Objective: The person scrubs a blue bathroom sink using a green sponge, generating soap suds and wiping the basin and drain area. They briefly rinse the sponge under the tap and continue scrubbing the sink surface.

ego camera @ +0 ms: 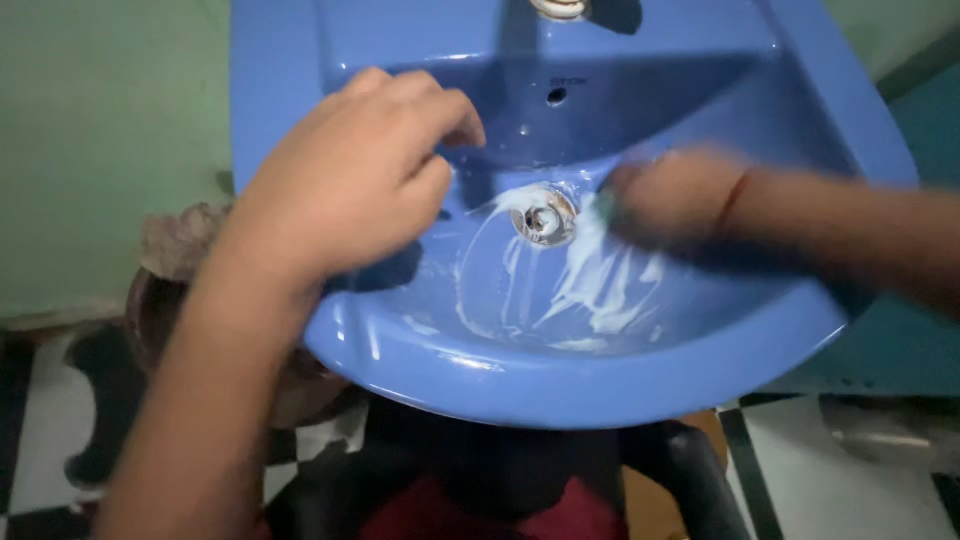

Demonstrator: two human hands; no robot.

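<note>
The left hand [345,180] rests on the rim of the blue washbasin [560,385], seemingly as a brace, fingers loosely curled and holding nothing. The right hand [670,200], motion-blurred, presses down inside the bowl beside the metal drain [545,218], amid white soapy streaks [590,285]; a greenish scrubber [606,205] seems clasped, though blur leaves the grip uncertain.

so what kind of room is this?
Most likely a bathroom or washroom: a blue wall-mounted basin with a metal drain, white foam smeared inside, and black-and-white checked floor tiles below.
</note>
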